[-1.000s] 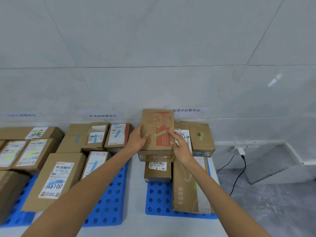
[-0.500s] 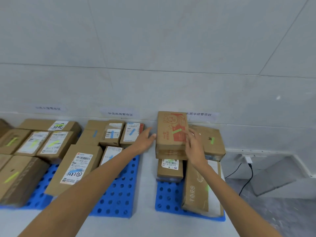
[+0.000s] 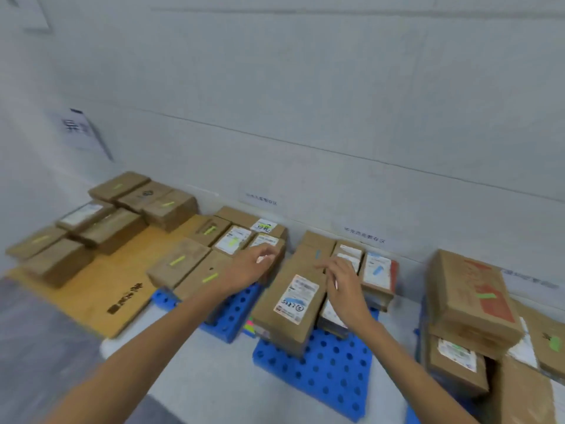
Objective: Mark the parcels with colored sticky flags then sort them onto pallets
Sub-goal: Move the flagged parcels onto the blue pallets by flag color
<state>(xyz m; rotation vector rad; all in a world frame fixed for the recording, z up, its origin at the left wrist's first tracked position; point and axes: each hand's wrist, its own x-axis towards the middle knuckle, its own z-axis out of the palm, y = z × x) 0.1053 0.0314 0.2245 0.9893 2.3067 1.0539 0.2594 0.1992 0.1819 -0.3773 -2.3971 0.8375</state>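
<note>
Frame quality: blurred by motion, so fine detail is unreliable.
Left hand: the left hand hangs over the right edge of the yellow-flagged parcels. The grip is loose with slack fingers and holds nothing. Whether it touches the box beneath cannot be told.
Right hand: the right hand hangs over the load on the centre pallet, just beside the large labelled parcel. The grip is relaxed and empty.
Task items, location: all parcels in view lie on the floor-level supports along the wall. None is in hand.
Sorting logic: each group sits below its own wall label and carries one flag colour. A yellow flag marks the left group, a blue flag the centre and a green flag the right. Colour is judged to denote destination.
Red-printed parcel: the red-printed parcel lies flat on top of the right stack with its flag uppermost, presumably so the mark reads at a glance.
Left pallet: the left pallet has its front part bare, since the boxes are packed towards the wall first.
Cardboard sheet: the cardboard sheet carries the far-left group and is judged to stand in for a pallet.
Flag pad: a small multicoloured pad lies in the gap between the two blue pallets, probably kept within reach for marking.
Stage: both hands are free, so the next parcel is judged not yet taken up.
Risk: the right stack is uneven and its top box looks liable to slide.
</note>
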